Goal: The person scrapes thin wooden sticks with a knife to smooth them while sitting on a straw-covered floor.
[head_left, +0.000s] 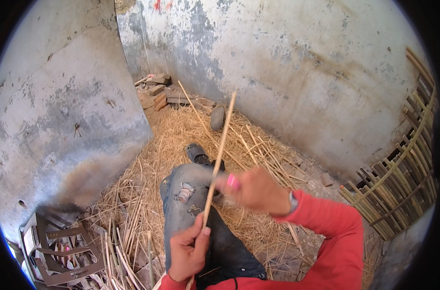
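While a stained wall [297, 72] is rising behind straw [150, 162], a long pale stick [221, 152] is slanting upward over dark trousers [181, 220]. The left hand [188, 251] is gripping its lower part, thumb and fingers closed around it; the right hand [263, 191], curled and blurred beside the stick, is showing something small and pink [234, 182], though I cannot tell its hold.
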